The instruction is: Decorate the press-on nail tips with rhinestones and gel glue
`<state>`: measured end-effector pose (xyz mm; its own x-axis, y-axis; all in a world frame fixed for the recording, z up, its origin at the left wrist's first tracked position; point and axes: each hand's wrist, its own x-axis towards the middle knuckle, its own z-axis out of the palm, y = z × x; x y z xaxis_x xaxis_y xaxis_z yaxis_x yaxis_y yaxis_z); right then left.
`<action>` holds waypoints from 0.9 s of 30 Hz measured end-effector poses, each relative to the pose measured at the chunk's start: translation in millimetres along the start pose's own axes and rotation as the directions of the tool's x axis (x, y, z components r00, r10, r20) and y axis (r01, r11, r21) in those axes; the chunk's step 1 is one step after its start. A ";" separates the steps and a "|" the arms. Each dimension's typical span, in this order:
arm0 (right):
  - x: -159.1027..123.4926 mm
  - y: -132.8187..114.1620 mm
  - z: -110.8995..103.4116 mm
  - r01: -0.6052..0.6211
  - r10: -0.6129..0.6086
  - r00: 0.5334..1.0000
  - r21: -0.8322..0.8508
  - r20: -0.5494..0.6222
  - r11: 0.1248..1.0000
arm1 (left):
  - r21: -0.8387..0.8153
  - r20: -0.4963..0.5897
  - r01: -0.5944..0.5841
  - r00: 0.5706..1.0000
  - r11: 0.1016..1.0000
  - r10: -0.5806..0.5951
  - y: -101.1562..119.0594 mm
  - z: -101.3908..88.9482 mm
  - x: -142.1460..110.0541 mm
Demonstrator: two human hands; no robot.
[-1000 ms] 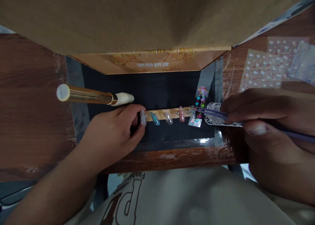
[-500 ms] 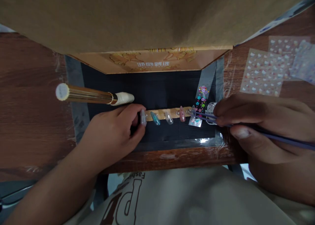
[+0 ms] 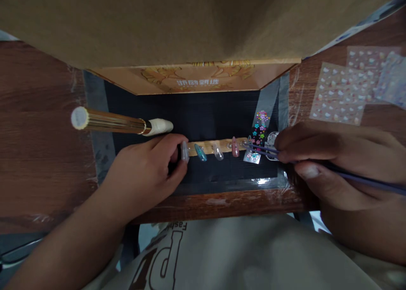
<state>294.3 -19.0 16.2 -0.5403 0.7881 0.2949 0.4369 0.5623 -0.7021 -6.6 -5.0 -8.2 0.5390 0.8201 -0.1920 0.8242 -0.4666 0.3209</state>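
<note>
Left hand (image 3: 147,176): fingers pinching left end of wooden nail-display strip (image 3: 207,148), which lies near counter's (image 3: 218,203) front edge. Right hand (image 3: 342,167): fingers pinching purple tweezers (image 3: 364,180), tips at right-end clear nail tip (image 3: 249,143), by flower rhinestone sheet (image 3: 261,116).

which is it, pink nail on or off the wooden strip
On: the pink nail sits across the wooden strip, its lower end overhanging the strip's near edge.

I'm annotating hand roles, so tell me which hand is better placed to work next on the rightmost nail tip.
Probably the right hand: it holds tweezers whose ends are at the rightmost nail tip. The left hand holds the wooden strip's opposite end.
</note>
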 end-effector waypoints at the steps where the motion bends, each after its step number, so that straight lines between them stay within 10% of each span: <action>1: 0.4 -0.2 -0.3 -0.001 0.001 1.000 0.009 0.015 1.000 | 0.002 -0.003 -0.002 1.000 1.000 0.002 -0.1 0.1 -0.2; 27: 5.0 -1.2 -4.8 0.042 -0.040 0.996 -0.022 0.086 0.999 | 0.009 -0.043 -0.035 0.998 0.999 0.036 -0.2 2.5 -1.0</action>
<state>294.5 -14.5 21.6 -0.6170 0.7406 0.2660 0.4293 0.6001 -0.6750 -6.9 -6.6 -10.4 0.5602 0.8163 -0.1407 0.8062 -0.4984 0.3187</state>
